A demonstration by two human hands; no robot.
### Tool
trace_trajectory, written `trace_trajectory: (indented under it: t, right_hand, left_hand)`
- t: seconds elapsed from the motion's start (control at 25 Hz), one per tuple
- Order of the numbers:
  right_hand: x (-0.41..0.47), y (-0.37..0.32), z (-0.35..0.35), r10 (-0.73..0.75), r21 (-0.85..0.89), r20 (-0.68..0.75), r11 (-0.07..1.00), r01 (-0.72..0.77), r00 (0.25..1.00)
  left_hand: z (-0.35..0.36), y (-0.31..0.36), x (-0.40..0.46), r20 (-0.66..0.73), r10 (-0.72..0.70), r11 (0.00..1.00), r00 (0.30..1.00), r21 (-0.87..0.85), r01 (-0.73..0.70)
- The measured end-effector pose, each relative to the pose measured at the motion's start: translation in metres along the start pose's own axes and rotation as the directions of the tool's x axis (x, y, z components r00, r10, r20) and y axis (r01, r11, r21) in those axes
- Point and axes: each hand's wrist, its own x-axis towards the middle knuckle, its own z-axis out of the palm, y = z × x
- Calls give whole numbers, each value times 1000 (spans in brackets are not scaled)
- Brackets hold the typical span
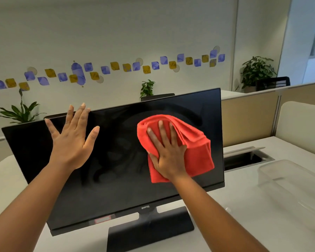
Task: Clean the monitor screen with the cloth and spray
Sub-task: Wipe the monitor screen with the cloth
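A black monitor (116,179) with its screen off stands on a white desk, tilted in the view, its dark base (149,231) at the bottom. Curved wet streaks show across the middle of the screen. My right hand (166,153) lies flat on a folded red cloth (193,148) and presses it against the right half of the screen. My left hand (72,140) is open with fingers spread, in front of the upper left part of the screen near its top edge. No spray bottle is in view.
A clear plastic container (295,180) sits on the white desk (244,206) at the right. Behind it is an open cable slot (244,159) in the desk. Beige partitions (249,115) and potted plants (256,71) stand behind the monitor.
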Motion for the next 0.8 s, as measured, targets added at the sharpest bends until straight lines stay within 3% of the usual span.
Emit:
trace_trajectory:
  t: [0.08,0.16,0.32,0.48,0.68,0.8]
  right_hand:
    - [33,13,-7,18,-36,-53,999,-20,998]
    - [59,31,-15,134,-41,-104,990,-138,986]
    - [78,70,-29,428,28,-174,902,-430,887]
    - [60,78,-25,559,38,-158,827,-561,814]
    - [2,61,-4,753,130,-109,658,-742,649]
    - [-37,48,8,858,191,-52,511,-838,511]
  left_hand:
    - [-1,-1,1,9,3,1000,1000,-8,-3]
    - [-1,-2,2,13,9,1000,1000,-14,-9]
    - [-1,-3,3,21,12,1000,1000,-24,-12]
    - [0,-3,4,24,11,1000,1000,-25,-11]
    - [0,-5,4,28,20,998,999,-56,-18]
    - [0,-5,4,19,17,999,1000,-45,-16]
